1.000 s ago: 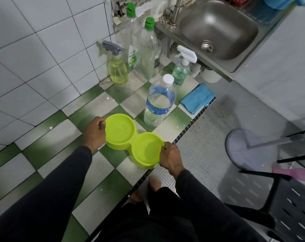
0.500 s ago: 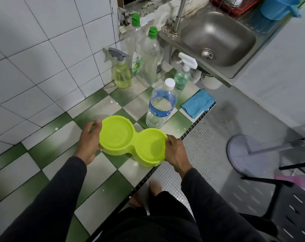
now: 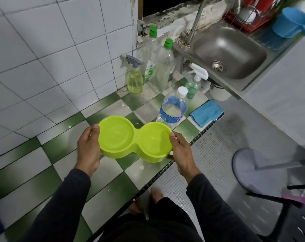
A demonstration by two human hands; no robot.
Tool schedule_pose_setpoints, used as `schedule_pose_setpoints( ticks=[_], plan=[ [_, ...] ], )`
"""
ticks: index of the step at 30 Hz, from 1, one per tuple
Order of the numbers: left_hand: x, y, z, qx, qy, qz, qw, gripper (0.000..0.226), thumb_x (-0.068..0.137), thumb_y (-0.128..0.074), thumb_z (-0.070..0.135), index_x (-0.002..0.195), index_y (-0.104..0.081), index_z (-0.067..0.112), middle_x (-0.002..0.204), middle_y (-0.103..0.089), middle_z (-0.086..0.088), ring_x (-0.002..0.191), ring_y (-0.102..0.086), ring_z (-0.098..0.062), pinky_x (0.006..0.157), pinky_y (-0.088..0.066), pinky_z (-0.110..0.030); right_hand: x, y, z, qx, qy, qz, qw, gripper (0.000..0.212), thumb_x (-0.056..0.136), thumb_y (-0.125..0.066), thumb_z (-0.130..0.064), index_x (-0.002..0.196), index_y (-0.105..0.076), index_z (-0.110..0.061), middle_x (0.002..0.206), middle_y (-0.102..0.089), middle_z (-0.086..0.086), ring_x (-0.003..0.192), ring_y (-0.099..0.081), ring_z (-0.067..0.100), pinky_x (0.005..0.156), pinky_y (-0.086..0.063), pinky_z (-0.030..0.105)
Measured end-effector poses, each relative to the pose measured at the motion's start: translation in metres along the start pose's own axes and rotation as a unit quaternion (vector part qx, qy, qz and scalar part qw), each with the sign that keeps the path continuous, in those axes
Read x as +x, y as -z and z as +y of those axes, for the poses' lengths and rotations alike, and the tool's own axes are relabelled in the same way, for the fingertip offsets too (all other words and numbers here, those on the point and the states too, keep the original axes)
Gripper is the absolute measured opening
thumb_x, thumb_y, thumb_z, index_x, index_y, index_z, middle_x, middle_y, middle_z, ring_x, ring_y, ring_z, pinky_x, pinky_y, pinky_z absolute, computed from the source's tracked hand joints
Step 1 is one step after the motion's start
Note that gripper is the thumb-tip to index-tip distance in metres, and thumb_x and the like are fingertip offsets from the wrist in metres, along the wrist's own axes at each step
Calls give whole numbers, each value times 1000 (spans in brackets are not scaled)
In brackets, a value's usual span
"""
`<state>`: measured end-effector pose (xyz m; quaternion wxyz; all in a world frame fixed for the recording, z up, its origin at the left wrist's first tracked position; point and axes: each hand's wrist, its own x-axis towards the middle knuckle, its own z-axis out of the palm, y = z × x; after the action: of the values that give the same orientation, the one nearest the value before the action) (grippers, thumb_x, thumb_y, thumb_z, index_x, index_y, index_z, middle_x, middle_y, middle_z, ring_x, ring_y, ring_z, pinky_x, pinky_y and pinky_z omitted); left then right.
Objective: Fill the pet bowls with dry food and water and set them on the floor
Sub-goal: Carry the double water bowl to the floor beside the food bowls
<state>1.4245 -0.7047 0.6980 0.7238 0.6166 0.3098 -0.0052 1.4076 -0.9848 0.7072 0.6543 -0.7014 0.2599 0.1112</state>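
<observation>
A lime-green double pet bowl (image 3: 135,138) is held above the green-and-white checkered counter (image 3: 48,172). Both of its wells look empty. My left hand (image 3: 89,149) grips its left end, thumb on the rim. My right hand (image 3: 180,151) grips its right end the same way. Just behind the bowl stands a clear water bottle (image 3: 173,109) with a blue label and a white cap, about half full. No dry food is in view.
A yellow spray bottle (image 3: 135,79), two green-capped bottles (image 3: 161,67) and a white-headed spray bottle (image 3: 193,82) stand against the wall. A blue cloth (image 3: 206,113) lies by the counter edge. A steel sink (image 3: 230,53) is behind; a fan base (image 3: 263,172) and black chair (image 3: 298,215) occupy the floor.
Both hands have lifted the bowl off the counter and brought it up towards me. The view has tilted up, showing more of the sink and wall.
</observation>
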Motion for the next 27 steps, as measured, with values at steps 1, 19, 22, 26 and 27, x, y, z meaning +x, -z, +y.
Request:
schedule_pose_setpoints(
  ticks=[1, 19, 22, 26, 27],
  plan=[
    [-2, 1, 1, -7, 0, 6, 1000, 20, 104, -55, 45, 109, -70, 33, 126, -65, -7, 111, -63, -29, 76, -57, -43, -2, -2, -3, 27, -14, -18, 999, 34, 104, -49, -49, 134, -60, -38, 125, -61, -14, 114, -61, 20, 80, -62, 51],
    [-50, 11, 42, -136, -33, 156, 978, 21, 104, -55, 46, 108, -70, 32, 119, -70, 4, 110, -65, -23, 75, -58, -39, 4, -50, -73, 38, 138, -40, 989, 32, 106, -48, -40, 134, -63, -33, 133, -65, -14, 124, -60, 8, 109, -49, 45],
    [-54, 11, 52, -157, -47, 186, 969, 17, 102, -58, 45, 101, -72, 36, 120, -71, 4, 115, -65, -27, 89, -55, -48, 3, -56, -96, 38, 145, -62, 987, 23, 108, -47, -35, 121, -65, -43, 125, -66, -19, 119, -61, 6, 108, -49, 43],
    [-64, 15, 66, -191, -71, 220, 954, 19, 98, -63, 48, 102, -74, 34, 127, -69, -2, 121, -63, -32, 88, -56, -52, 2, -64, -120, 32, 167, -93, 981, 25, 106, -49, -36, 126, -64, -38, 130, -66, -14, 122, -60, 11, 109, -48, 46],
    [-68, 16, 71, -198, -76, 229, 950, 20, 98, -63, 49, 102, -74, 32, 128, -69, -3, 121, -63, -32, 84, -57, -49, 2, -67, -125, 31, 171, -99, 980, 28, 106, -50, -36, 130, -64, -35, 131, -65, -12, 123, -60, 11, 110, -48, 46]
  ],
)
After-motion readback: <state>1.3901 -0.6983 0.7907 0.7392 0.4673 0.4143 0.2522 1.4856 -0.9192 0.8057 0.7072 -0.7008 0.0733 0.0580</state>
